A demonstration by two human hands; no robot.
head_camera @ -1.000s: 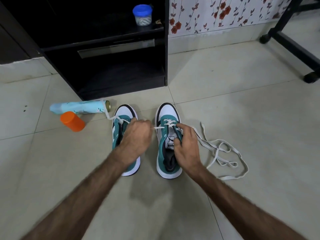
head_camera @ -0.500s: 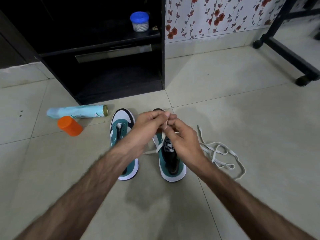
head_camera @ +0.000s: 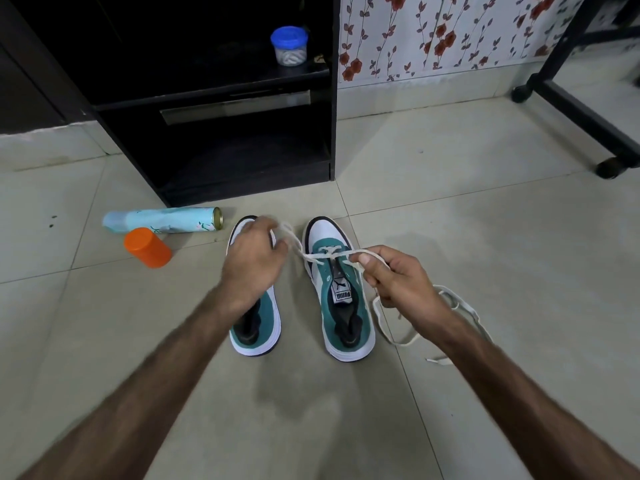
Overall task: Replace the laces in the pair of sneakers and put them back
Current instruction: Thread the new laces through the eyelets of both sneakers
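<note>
A: Item one, the hands?

B: Left hand [head_camera: 254, 263] hung over the toe end of the left sneaker [head_camera: 258, 327], fingers curled round one end of the white lace [head_camera: 294, 242]; that end was blurred. Right hand [head_camera: 394, 277] sat just right of the right sneaker [head_camera: 337, 296], thumb and fingers pinching the other run of the same lace.

A: Item two, the lace?

B: It ran from the left hand across the gap to the front eyelets of the right sneaker, crossed there, and went on into the right hand. Behind and to the right of that hand a loose lace [head_camera: 460, 313] lay looped on the floor [head_camera: 485, 237]; whether it was the same lace, I could not tell.

A: Item three, the sneakers?

B: Both teal and white, upright on the floor side by side, toes pointing away from the hands, a narrow gap between them.

A: Sundries?

B: Left of the left hand, a pale blue spray can [head_camera: 162, 220] lay on its side, an orange cap [head_camera: 147, 247] just beside it. Beyond both hands, a black cabinet [head_camera: 242, 161] with a blue-lidded jar [head_camera: 289, 45] on its shelf.
</note>
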